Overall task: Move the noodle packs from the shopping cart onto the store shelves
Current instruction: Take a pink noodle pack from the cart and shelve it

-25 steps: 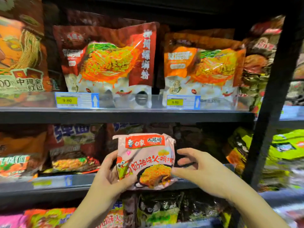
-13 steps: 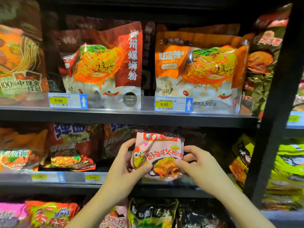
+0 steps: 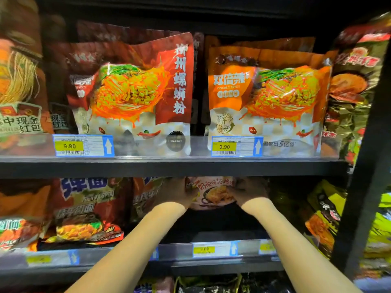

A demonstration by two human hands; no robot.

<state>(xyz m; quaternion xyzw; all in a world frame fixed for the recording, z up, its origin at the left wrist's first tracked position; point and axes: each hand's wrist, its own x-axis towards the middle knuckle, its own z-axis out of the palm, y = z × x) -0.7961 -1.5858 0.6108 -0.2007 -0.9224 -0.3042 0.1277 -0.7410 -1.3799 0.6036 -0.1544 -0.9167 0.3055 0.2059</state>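
We hold the pink plastic noodle pack (image 3: pixel 213 192) deep in the middle shelf (image 3: pixel 211 253), left hand (image 3: pixel 175 192) and right hand (image 3: pixel 250 190) clamped on its sides; we should seat it upright before letting go

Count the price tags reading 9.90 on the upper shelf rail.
2. One 9.90 tag sits under the red noodle bag, the other 9.90 tag under the orange bag. Lower-rail tags are too blurred to read.
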